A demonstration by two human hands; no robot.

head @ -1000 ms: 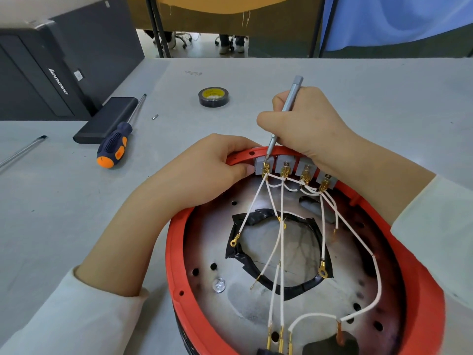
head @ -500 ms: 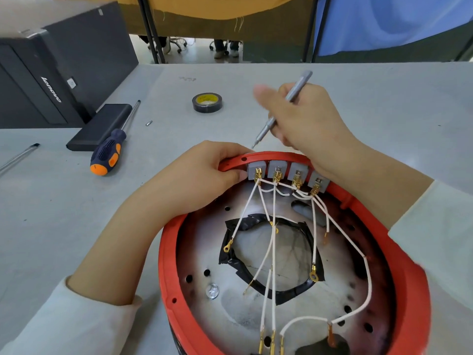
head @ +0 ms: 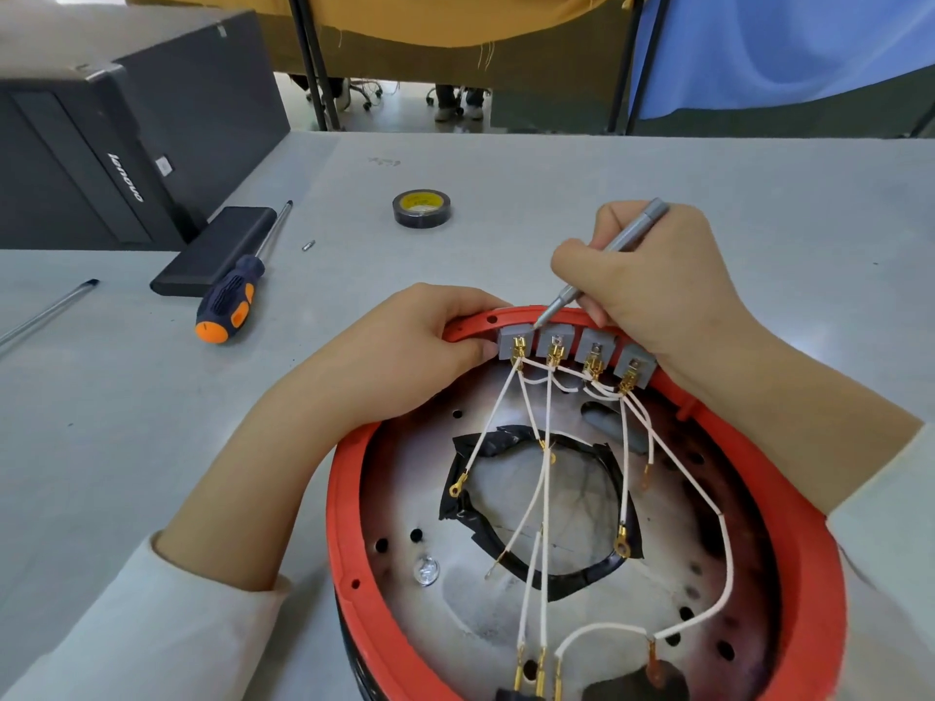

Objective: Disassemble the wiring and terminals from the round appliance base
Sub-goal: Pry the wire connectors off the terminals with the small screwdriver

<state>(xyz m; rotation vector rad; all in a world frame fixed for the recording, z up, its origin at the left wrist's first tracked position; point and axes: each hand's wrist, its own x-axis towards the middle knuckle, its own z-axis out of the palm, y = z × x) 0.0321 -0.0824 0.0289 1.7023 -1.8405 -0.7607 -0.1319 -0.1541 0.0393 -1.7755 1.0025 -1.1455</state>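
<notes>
The round appliance base point(head: 349, 503) is laid open-side up on the grey table point(head: 556, 169), close in front of the person; its red rim is gripped at the far edge by the left hand point(head: 405, 346), fingers curled over the rim and thumb pressed just beside the leftmost grey terminal block point(head: 513, 339); the thin grey screwdriver point(head: 602, 265) is pinched pen-style in the right hand point(head: 652, 280), the tip set down at the gap between the first and second blocks, just ahead of the left thumb.

Handling, as judged: the base is taken to be rigid and fairly heavy, so it is best steadied by the rim as now; the white wires point(head: 546, 478) are thin and limp, and are better pulled at the brass spade connectors point(head: 518, 346) than by the insulation; the connectors look small and bendable, so prying is to be done gently; the blocks may be brittle.

Hard to make out: whether the tip is actually seated in a screw or slot cannot be told; the rightmost block is partly covered by the right hand; the near end of the base, with its lower connectors, is cut off by the frame edge; what lies under the black tape ring point(head: 506, 548) beneath the wires is hidden.
</notes>
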